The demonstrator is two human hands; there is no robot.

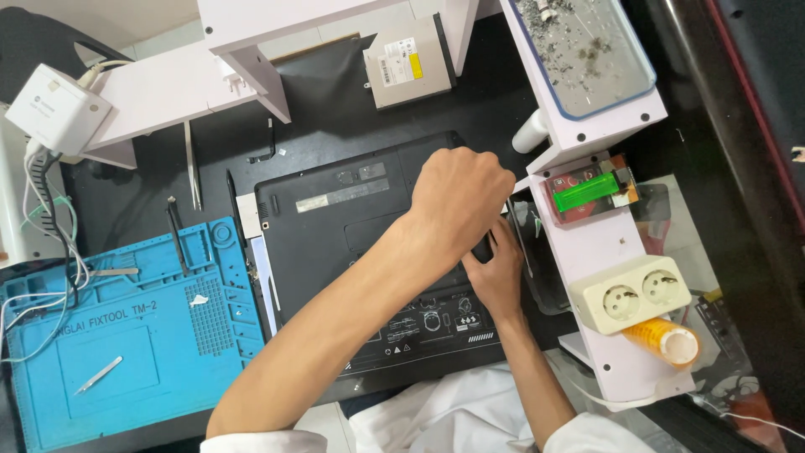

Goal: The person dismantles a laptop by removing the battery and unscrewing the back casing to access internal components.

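Both my hands, left [459,197] fisted, right [496,273] curled, grip unclear, pry at the upturned laptop [335,226]'s right edge; steady leverage comes next, I judge.

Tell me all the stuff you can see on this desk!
Laptop: one, black, upside down in the middle.
Work mat: one, blue, on the left.
Tweezers: one, silver, lying on the mat.
Disc drive: one, grey, at the top behind the laptop.
Adapter box: one, white, top left with cables.
Shelf: one, white, on the right.
Tray: one, clear with a blue rim, holding small bits, top of the shelf.
Lighter: one, green, on the shelf.
Socket block: one, cream, two outlets, on the shelf.
Bottle: one, orange, under the sockets.
Left hand: one, a fist at the laptop's right edge.
Right hand: one, fingers touching the same edge.
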